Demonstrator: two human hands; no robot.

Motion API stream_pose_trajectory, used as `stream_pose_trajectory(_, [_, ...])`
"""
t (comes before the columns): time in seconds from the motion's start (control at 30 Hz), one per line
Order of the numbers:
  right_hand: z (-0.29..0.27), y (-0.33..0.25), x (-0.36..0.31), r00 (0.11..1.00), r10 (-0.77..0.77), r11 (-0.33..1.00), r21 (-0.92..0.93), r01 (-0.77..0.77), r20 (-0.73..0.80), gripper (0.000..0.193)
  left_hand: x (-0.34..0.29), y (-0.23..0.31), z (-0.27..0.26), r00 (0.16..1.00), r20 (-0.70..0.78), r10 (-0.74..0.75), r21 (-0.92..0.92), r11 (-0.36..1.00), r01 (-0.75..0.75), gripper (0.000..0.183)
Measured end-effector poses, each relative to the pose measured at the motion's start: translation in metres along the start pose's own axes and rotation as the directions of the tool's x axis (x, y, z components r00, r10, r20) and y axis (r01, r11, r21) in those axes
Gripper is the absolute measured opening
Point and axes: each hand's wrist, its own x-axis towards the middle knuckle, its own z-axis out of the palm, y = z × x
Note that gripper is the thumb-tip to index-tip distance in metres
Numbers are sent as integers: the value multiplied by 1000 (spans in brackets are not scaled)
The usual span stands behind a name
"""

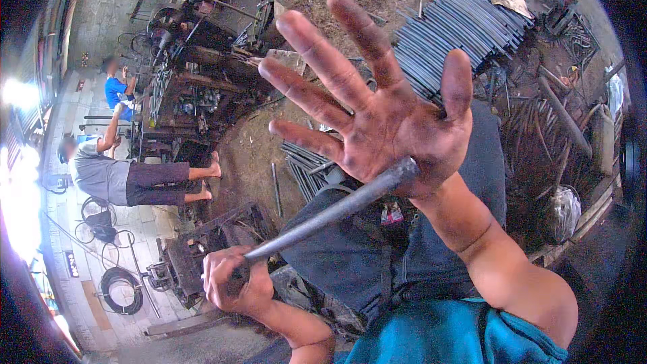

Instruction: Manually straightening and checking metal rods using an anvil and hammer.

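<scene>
Your left hand point(236, 280) is curled round one end of a grey metal rod point(330, 212), fingers folded right over in a firm-looking grip. Holding it so near the end probably leaves nearly all its length free. The rod slants up across your lap, above your dark trousers point(330, 243), and its other end lies in front of the heel of your right palm. You may be steadying that end there, but I cannot tell whether metal and skin meet.

Your right hand point(397, 128) is spread wide, palm facing you, thumb out to the side and nothing grasped. With the fingers so far apart, it could at most be backing the rod, not clasping it.

Beyond that hand, to the right, a big pile of rods point(465, 37) lies on the ground point(249, 141), mostly side by side, which likely keeps them from rolling and within view. A smaller pile point(306, 168) sits just past your knees. On your left, well apart from your hands, stands a person in a grey top point(101, 172).
</scene>
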Motion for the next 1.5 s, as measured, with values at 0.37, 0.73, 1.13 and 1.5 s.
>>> stream_pose_trajectory(0.37, [1,7,-4,999,23,999,-25,-22,36,85,-12,2,13,994,76,-79,49,996,76,34])
stream_pose_trajectory(0.73, [-1,9,-5,999,31,999,-42,-30,36,87,-32,-3,39,947,182,-264,-42,960,276,26])
stream_pose_trajectory(1.13, [0,13,-6,996,91,995,-37,-90,21,89,-35,1,38,896,314,-312,-20,942,335,25])
stream_pose_trajectory(1.5, [1,17,-7,992,110,994,-29,-108,63,87,-58,-1,66,835,432,-341,-256,842,476,27])
